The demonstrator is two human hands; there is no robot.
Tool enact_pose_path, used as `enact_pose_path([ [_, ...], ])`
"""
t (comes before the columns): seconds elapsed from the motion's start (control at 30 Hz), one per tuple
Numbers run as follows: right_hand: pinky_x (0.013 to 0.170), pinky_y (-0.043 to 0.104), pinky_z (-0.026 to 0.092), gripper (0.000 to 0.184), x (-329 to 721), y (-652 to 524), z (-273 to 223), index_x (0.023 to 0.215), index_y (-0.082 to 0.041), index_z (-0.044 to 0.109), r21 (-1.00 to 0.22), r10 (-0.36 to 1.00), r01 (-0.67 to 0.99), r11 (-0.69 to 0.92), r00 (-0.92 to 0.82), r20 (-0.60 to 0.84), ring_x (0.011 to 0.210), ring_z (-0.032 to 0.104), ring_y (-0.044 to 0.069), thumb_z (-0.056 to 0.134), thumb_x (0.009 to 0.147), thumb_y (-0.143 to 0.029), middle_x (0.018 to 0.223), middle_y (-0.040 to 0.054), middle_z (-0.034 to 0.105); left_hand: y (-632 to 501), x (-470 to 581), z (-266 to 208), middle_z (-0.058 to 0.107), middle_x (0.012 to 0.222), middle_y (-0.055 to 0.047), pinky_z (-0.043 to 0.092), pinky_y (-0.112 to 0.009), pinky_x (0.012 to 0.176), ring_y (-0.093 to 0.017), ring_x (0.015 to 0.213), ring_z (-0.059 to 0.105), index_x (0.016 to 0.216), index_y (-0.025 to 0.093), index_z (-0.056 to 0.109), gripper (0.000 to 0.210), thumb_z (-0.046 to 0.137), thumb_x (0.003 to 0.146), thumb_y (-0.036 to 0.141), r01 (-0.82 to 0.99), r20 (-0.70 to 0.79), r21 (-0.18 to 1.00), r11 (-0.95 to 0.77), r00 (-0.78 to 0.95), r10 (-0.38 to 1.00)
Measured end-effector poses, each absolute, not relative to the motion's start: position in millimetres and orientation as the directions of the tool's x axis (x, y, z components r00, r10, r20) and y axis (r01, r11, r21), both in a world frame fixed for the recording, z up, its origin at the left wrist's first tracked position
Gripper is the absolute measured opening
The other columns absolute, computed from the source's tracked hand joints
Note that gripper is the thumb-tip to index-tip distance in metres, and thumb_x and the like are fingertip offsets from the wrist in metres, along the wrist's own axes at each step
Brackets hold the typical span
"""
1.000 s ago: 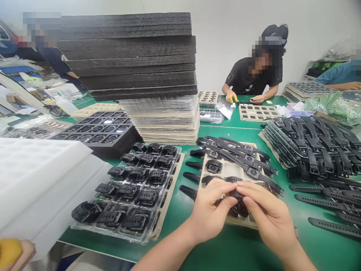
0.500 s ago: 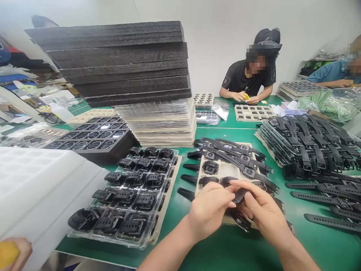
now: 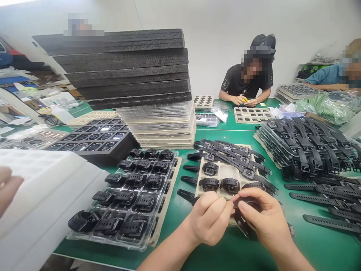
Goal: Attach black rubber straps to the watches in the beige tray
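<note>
My right hand (image 3: pixel 263 216) is closed around a black smartwatch (image 3: pixel 244 223), whose strap hangs below the fingers. My left hand (image 3: pixel 210 217) is in a pinch right beside the right fingertips; what lies between its fingers is hidden. Just beyond my hands is a beige tray (image 3: pixel 224 168) with strapped watches in its pockets, and several watches with straps laid out flat lie across its far and right parts. Left of it, a clear plastic tray (image 3: pixel 145 246) of watches with curled straps rests on another beige tray.
Black foam slabs (image 3: pixel 126 81) top a tall stack of trays (image 3: pixel 166 130). White foam blocks (image 3: pixel 56 195) stand at left, with another person's hand (image 3: pixel 8 188) by them. A piled heap of watches (image 3: pixel 313 143) lies right. A co-worker (image 3: pixel 248 81) sits across the green table (image 3: pixel 214 135).
My left fingers have curled tighter and drawn slightly down from the watch. The right hand has lowered a little. At the left edge, the other person's hand has moved up.
</note>
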State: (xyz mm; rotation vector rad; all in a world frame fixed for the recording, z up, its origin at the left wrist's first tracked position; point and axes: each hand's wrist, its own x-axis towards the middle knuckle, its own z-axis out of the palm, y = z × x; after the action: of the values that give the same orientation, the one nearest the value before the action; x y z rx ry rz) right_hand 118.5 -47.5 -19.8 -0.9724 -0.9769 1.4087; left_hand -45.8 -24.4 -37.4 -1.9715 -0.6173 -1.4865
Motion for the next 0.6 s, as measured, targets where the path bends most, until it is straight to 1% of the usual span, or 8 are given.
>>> enact_pose_path([
  [0.13,0.071,0.026,0.062,0.013,122.4,-50.0,-19.4,0.083,-0.027,0.081,-0.974,0.999,-0.226,-0.023,-0.046,-0.013,0.076,0.075,0.020,0.089,0.077,-0.036,0.087,0.0032,0.081,-26.2,-50.4,-38.6,0.064,0.080,-0.008,0.055,-0.030,0.059,-0.018,0.079,0.058,0.084,0.011,0.071,0.017,0.059,0.089,0.000,0.659,0.972,-0.158,-0.735,0.235,0.002],
  [0.2,0.076,0.028,0.062,0.010,125.8,-50.5,-22.6,0.082,-0.027,0.081,-0.989,0.997,-0.146,0.038,-0.055,0.046,0.083,0.076,0.022,0.087,0.079,-0.035,0.090,0.0049,0.082,-26.3,-52.5,-38.9,0.063,0.080,-0.007,0.053,-0.029,0.059,-0.018,0.077,0.057,0.085,0.010,0.071,0.017,0.058,0.088,-0.001,0.645,0.974,-0.150,-0.749,0.228,0.001],
  [0.27,0.080,0.032,0.063,0.010,132.1,-47.3,-25.1,0.081,-0.026,0.080,-0.991,0.989,-0.064,0.121,-0.077,0.126,0.089,0.076,0.025,0.084,0.081,-0.035,0.093,0.0061,0.081,-25.7,-54.2,-38.3,0.063,0.081,-0.008,0.054,-0.029,0.062,-0.018,0.079,0.057,0.089,0.010,0.070,0.017,0.057,0.089,0.000,0.631,0.967,-0.134,-0.764,0.251,0.037],
  [0.37,0.086,0.038,0.061,0.013,146.7,-27.7,-20.2,0.082,-0.025,0.077,-0.968,0.975,0.130,0.215,-0.078,0.206,0.095,0.074,0.029,0.080,0.084,-0.038,0.098,0.0080,0.080,-23.6,-57.3,-35.2,0.065,0.082,-0.008,0.056,-0.030,0.069,-0.019,0.081,0.058,0.094,0.011,0.067,0.015,0.055,0.091,0.003,0.626,0.955,-0.024,-0.779,0.245,0.167],
  [0.47,0.094,0.045,0.056,0.018,156.5,12.9,-4.2,0.095,-0.024,0.075,-0.899,0.966,0.365,0.243,-0.005,0.258,0.105,0.071,0.031,0.077,0.086,-0.040,0.112,0.0098,0.077,-21.2,-62.5,-30.8,0.063,0.082,-0.007,0.056,-0.032,0.073,-0.019,0.080,0.058,0.097,0.014,0.063,0.013,0.055,0.093,0.005,0.631,0.953,0.129,-0.765,0.133,0.271],
  [0.5,0.094,0.046,0.055,0.020,156.3,29.1,1.3,0.098,-0.023,0.074,-0.867,0.960,0.427,0.259,-0.013,0.280,0.106,0.071,0.031,0.076,0.086,-0.039,0.114,0.0103,0.077,-20.6,-64.3,-29.5,0.063,0.083,-0.006,0.055,-0.033,0.073,-0.019,0.080,0.059,0.098,0.015,0.062,0.013,0.054,0.093,0.006,0.631,0.952,0.168,-0.757,0.095,0.291],
  [0.57,0.095,0.045,0.053,0.022,150.1,60.6,8.7,0.105,-0.023,0.072,-0.772,0.954,0.561,0.300,-0.172,0.245,0.107,0.070,0.030,0.072,0.087,-0.035,0.115,0.0092,0.076,-19.9,-67.1,-28.2,0.062,0.083,-0.006,0.054,-0.033,0.072,-0.020,0.080,0.059,0.099,0.016,0.061,0.013,0.054,0.093,0.006,0.627,0.946,0.223,-0.747,0.046,0.321],
  [0.6,0.095,0.043,0.052,0.021,144.9,74.2,9.9,0.105,-0.023,0.070,-0.718,0.939,0.612,0.331,-0.285,0.191,0.106,0.070,0.029,0.071,0.086,-0.032,0.113,0.0082,0.076,-19.6,-67.9,-28.1,0.061,0.083,-0.006,0.054,-0.033,0.071,-0.020,0.080,0.059,0.098,0.016,0.061,0.014,0.054,0.092,0.006,0.623,0.944,0.235,-0.746,0.037,0.329],
])
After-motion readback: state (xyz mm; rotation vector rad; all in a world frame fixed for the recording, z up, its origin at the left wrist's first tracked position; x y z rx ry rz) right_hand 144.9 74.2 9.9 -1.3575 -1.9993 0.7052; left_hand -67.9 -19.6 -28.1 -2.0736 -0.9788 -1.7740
